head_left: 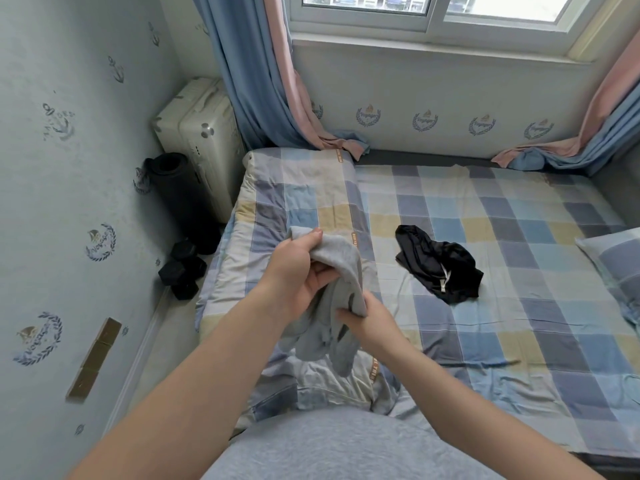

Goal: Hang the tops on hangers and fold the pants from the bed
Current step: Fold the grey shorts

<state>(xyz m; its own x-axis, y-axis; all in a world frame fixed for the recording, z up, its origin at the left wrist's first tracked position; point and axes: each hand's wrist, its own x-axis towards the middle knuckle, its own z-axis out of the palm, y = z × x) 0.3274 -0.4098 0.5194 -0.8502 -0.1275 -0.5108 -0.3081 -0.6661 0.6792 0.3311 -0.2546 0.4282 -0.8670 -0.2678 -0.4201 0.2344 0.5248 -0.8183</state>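
Left hand (298,271): I see it raised over the folded quilt (277,202), fingers curled round the upper bunch of the grey garment (346,261), thumb pressed on the cloth.
Right hand (367,318): lower and nearer me, its fingers pinching an edge of the same grey cloth.
Grey garment: held in the air between both hands, its loose end hanging down above the quilt. I cannot tell whether it is a top or pants.
Black garment (436,263): crumpled on the checked sheet, right of the hands and well apart from them, with a white drawstring showing.
Bed (519,323): it carries the quilt along its left side, the black garment near the middle and a pillow (609,258) at the right edge.
Suitcase (204,133): cream, upright in the corner, closed. I cannot see what it holds.
Floor by the bed: a dark rolled mat (180,192) stands against the suitcase, with black dumbbells (183,268) just in front of it.
Curtains (249,81): blue and pink, their ends lying on the far corners of the bed.
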